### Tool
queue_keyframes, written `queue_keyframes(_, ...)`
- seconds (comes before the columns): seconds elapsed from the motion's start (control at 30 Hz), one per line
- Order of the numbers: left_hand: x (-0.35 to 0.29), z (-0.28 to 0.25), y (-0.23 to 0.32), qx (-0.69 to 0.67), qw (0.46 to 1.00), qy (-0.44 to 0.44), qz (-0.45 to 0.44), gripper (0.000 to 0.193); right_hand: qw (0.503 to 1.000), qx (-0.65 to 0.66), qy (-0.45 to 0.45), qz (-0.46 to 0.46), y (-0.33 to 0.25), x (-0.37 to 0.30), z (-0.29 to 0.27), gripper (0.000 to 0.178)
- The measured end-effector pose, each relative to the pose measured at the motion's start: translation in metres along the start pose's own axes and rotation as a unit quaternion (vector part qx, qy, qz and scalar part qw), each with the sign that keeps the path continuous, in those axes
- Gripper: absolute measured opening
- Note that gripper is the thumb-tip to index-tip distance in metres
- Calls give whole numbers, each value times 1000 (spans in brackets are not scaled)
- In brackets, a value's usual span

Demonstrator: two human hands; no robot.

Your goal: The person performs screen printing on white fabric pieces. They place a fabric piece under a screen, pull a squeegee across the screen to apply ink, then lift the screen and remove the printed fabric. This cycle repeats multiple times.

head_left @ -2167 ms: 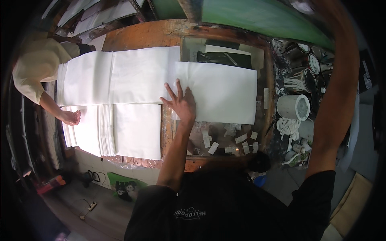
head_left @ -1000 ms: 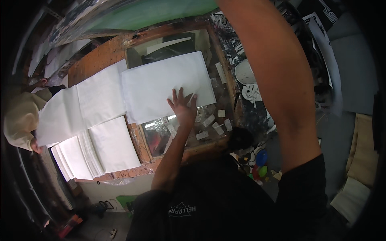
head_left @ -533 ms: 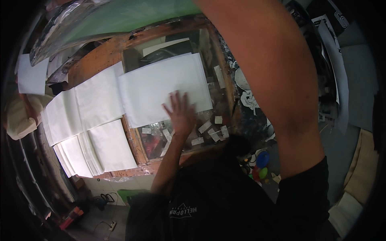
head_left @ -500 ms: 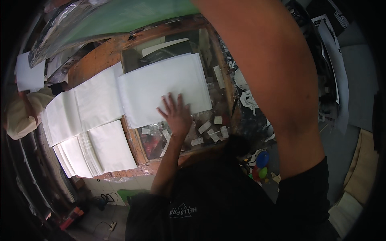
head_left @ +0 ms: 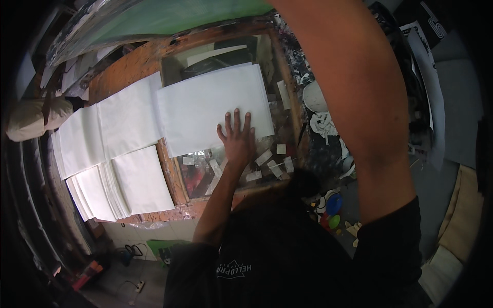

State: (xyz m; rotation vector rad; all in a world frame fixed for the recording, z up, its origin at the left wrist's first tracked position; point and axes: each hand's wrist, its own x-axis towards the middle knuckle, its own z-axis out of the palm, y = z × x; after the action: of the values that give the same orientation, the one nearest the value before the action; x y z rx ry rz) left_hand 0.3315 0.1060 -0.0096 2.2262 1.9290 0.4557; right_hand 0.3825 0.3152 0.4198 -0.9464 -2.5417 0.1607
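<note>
My left hand (head_left: 239, 141) lies flat, its fingers spread, on the lower right part of a white rectangular sheet (head_left: 205, 105). That sheet rests on a glass panel (head_left: 205, 177) set in a worn wooden frame (head_left: 177, 179). My right arm reaches up past the top edge of the picture, so the right hand is out of sight. At the top, a green screen (head_left: 169, 23) is tilted up above the table. Left of the sheet are more flat white pieces (head_left: 128, 113), with a folded white stack (head_left: 110, 190) nearer to me.
Small pale tape pieces (head_left: 264, 156) dot the glass. Crumpled white scraps (head_left: 323, 126) and a round pale lid (head_left: 313, 97) sit right of the frame. Blue and green containers (head_left: 334, 204) stand lower right. At far left is another person in beige clothing (head_left: 36, 118).
My left hand has slid slightly right across the white sheet and stays flat on it. The whole view has shifted a little. The person at far left has moved.
</note>
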Motion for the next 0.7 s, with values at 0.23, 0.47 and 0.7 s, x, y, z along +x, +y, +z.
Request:
queue_keyframes(0.23,8,2,-8,-36,998,24,51,52,996,19,-74,37,6,18,4,61)
queue_keyframes(0.47,12,5,-2,-41,997,13,58,50,996,32,-70,40,-2,11,7,56)
queue_keyframes(0.7,8,3,2,-25,998,-6,50,51,992,35,-116,40,-9,11,-2,50)
